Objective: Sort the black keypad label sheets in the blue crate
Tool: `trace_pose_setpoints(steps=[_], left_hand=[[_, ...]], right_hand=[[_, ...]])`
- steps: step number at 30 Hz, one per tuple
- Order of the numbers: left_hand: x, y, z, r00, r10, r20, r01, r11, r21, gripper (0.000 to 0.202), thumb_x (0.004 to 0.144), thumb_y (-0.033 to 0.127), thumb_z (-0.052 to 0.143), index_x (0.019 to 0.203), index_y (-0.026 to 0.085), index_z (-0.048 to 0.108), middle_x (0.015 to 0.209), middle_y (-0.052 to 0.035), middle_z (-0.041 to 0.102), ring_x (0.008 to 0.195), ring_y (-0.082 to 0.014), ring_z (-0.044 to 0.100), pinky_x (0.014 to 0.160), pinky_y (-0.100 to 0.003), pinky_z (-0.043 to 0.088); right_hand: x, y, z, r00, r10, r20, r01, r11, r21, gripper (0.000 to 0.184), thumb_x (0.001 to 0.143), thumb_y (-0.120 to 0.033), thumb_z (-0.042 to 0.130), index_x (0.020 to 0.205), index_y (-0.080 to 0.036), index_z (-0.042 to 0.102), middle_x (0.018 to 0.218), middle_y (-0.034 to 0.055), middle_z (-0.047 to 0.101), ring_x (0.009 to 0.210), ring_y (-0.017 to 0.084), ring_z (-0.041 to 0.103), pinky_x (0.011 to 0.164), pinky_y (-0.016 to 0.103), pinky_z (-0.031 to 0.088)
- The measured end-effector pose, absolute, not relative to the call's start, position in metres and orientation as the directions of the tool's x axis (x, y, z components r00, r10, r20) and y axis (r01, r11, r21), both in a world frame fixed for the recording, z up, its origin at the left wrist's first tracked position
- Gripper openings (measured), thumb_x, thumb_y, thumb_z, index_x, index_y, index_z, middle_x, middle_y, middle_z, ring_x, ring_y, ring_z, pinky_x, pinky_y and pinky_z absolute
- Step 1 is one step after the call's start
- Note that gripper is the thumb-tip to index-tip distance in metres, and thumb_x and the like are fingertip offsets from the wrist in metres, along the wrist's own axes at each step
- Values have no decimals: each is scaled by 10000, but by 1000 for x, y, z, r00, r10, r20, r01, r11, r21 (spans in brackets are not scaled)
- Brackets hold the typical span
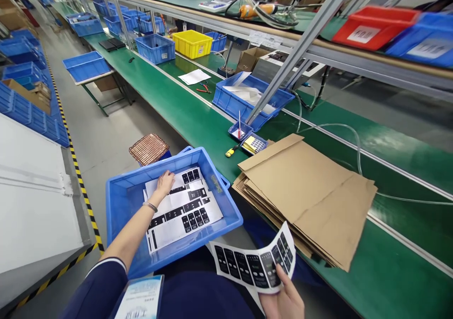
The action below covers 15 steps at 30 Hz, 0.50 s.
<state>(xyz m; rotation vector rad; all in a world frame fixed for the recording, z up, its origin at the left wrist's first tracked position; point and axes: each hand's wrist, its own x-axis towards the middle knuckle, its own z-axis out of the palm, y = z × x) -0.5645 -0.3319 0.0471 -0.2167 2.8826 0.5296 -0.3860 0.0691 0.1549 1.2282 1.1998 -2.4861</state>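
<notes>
My left hand (164,182) reaches into a blue plastic bin (124,201) on my lap side and rests with fingers curled on a pile of white sheets printed with black label shapes (184,210). A bracelet sits on that wrist. My right hand (283,300), low at the frame's bottom, grips one curved white sheet of black labels (255,262) between thumb and fingers. The sheet bends upward toward a stack of flat brown cardboard (311,191) lying on the green workbench.
The green workbench (184,111) runs away to the upper left, carrying blue bins (247,102), a yellow bin (193,43), a small tray with a calculator (253,144), pliers and paper. A woven stool (148,148) stands past my bin. Metal frame posts rise overhead. Stacked blue crates line the left aisle.
</notes>
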Motion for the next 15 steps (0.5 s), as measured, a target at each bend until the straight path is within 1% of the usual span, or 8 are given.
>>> trace_pose_setpoints(steps=[2, 4, 7, 9, 11, 13, 14, 15], left_hand=[[-568, -336, 57, -971, -57, -231, -145, 912, 385, 309, 965, 327, 516, 1216, 158, 580, 1235, -113, 597, 1091, -238, 589, 968, -471, 472], [-569, -339, 66, -970, 24, -241, -89, 889, 448, 333, 979, 232, 442, 1288, 177, 554, 1260, -113, 614, 1129, -233, 589, 997, -448, 462], [-560, -337, 74, -948, 164, -274, -8, 845, 535, 441, 933, 124, 382, 1330, 208, 555, 1295, -90, 630, 1183, -221, 572, 1026, -381, 449], [-544, -327, 74, -913, 256, -319, 31, 820, 571, 430, 884, 128, 454, 1273, 221, 612, 1233, -63, 673, 1127, -216, 604, 985, -341, 476], [-526, -313, 68, -874, 316, -369, 49, 813, 580, 366, 822, 167, 582, 1170, 236, 675, 1116, -36, 716, 1009, -208, 648, 910, -309, 507], [-514, -299, 60, -865, 299, -403, 35, 837, 546, 300, 784, 220, 671, 1082, 230, 702, 1032, -40, 719, 928, -210, 661, 864, -304, 515], [-512, -295, 56, -877, 258, -406, 15, 859, 512, 292, 794, 237, 674, 1085, 217, 692, 1049, -59, 703, 945, -221, 656, 875, -319, 509], [-514, -292, 53, -895, 200, -399, -12, 883, 470, 308, 819, 245, 656, 1124, 200, 666, 1103, -85, 676, 1000, -238, 639, 909, -348, 494]], right_hand=[[-387, 69, 155, -634, 225, -740, 418, -705, -573, 508, 711, -348, 759, 1197, -230, 672, 1016, 26, 773, 1071, 302, 675, 1010, 534, 501], [-391, 67, 158, -589, 221, -777, 421, -737, -528, 503, 682, -341, 781, 1165, -232, 686, 1010, 20, 774, 1045, 297, 687, 1006, 525, 507], [-397, 65, 161, -578, 200, -791, 433, -747, -505, 494, 665, -338, 792, 1139, -233, 696, 996, 18, 776, 1018, 296, 698, 998, 521, 514], [-402, 66, 161, -580, 187, -792, 439, -748, -498, 489, 660, -332, 798, 1128, -229, 699, 992, 21, 777, 1006, 298, 702, 992, 525, 519], [-407, 70, 159, -577, 167, -799, 451, -751, -482, 488, 656, -336, 803, 1118, -219, 703, 999, 31, 776, 994, 306, 705, 984, 534, 524], [-413, 76, 157, -578, 151, -802, 467, -745, -477, 494, 655, -348, 803, 1119, -210, 704, 1001, 42, 775, 985, 315, 707, 977, 540, 529], [-416, 79, 155, -581, 148, -800, 473, -739, -480, 501, 658, -354, 801, 1127, -209, 701, 1001, 44, 775, 984, 317, 708, 976, 542, 531], [-420, 84, 154, -585, 146, -798, 477, -733, -484, 508, 660, -356, 799, 1136, -209, 698, 999, 45, 775, 982, 318, 709, 974, 543, 533]])
